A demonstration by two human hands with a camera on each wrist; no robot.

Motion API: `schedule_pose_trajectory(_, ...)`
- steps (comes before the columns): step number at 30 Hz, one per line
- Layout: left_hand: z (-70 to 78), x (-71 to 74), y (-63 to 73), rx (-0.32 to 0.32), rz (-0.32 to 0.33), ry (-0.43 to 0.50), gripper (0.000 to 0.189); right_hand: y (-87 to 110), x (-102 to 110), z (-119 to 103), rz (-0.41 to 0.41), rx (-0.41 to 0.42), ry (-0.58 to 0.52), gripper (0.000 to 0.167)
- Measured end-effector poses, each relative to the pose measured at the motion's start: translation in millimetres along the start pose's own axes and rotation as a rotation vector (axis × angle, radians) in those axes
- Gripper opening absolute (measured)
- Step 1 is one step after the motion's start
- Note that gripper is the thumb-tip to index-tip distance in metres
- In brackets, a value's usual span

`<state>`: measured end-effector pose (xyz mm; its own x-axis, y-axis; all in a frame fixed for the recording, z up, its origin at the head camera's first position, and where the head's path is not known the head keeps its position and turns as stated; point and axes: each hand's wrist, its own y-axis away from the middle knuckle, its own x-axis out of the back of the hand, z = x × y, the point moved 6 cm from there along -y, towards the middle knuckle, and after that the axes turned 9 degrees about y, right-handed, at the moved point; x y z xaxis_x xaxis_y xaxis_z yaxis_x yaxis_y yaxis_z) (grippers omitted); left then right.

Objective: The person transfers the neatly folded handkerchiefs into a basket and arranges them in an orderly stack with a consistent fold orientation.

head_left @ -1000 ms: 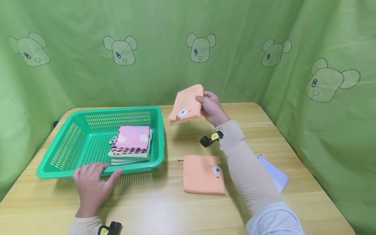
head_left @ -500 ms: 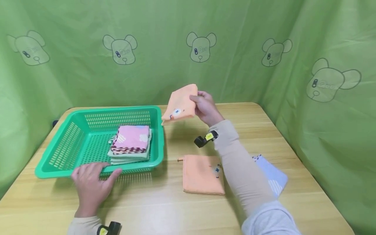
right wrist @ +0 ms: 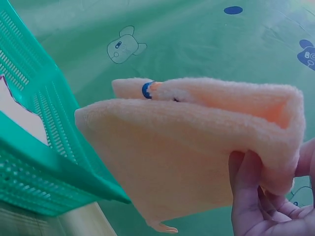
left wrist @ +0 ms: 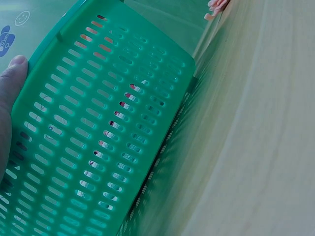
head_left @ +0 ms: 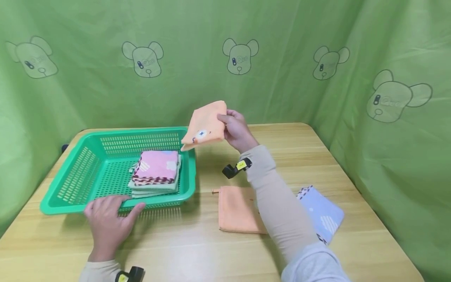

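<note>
In the head view my right hand [head_left: 237, 129] pinches a folded orange towel [head_left: 208, 121] by its right edge, thumb on top and fingers beneath. The towel is in the air, its left corner over the right rim of the green plastic basket [head_left: 192, 168]. The right wrist view shows the held towel's [right wrist: 162, 152] folded layers and a small loop at its lower corner. My left hand [head_left: 109, 223] grips the basket's front rim, fingers over the edge. Inside the basket, a pink folded towel [head_left: 158, 164] lies on pale green folded towels [head_left: 151, 192], at the right side.
Another folded orange towel [head_left: 237, 211] lies on the wooden table [head_left: 169, 250], partly hidden by my right arm. Right of that arm is a blue folded towel [head_left: 324, 215]. A green curtain [head_left: 282, 98] with bear prints encloses the table's back and sides.
My right hand has moved left with the orange towel, bringing it to the basket's right rim. More of the blue towel shows now. My left hand stays on the basket rim.
</note>
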<state>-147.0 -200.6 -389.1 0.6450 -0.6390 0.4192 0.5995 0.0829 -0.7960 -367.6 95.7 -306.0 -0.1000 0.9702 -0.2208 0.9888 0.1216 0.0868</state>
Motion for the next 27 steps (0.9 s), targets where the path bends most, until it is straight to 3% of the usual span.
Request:
schedule_pose_trajectory(18, 1.9, 0.7, -1.1, 0.008, -0.007, 0.009, 0.081, -0.3, -20, 6, -0.031, -0.006, 0.035, 0.037)
schedule_pose_trajectory(27, 0.8, 1.2, -1.1, 0.016, -0.019, 0.01, 0.08, -3.7, -29, 8, -0.029, -0.031, -0.008, 0.035)
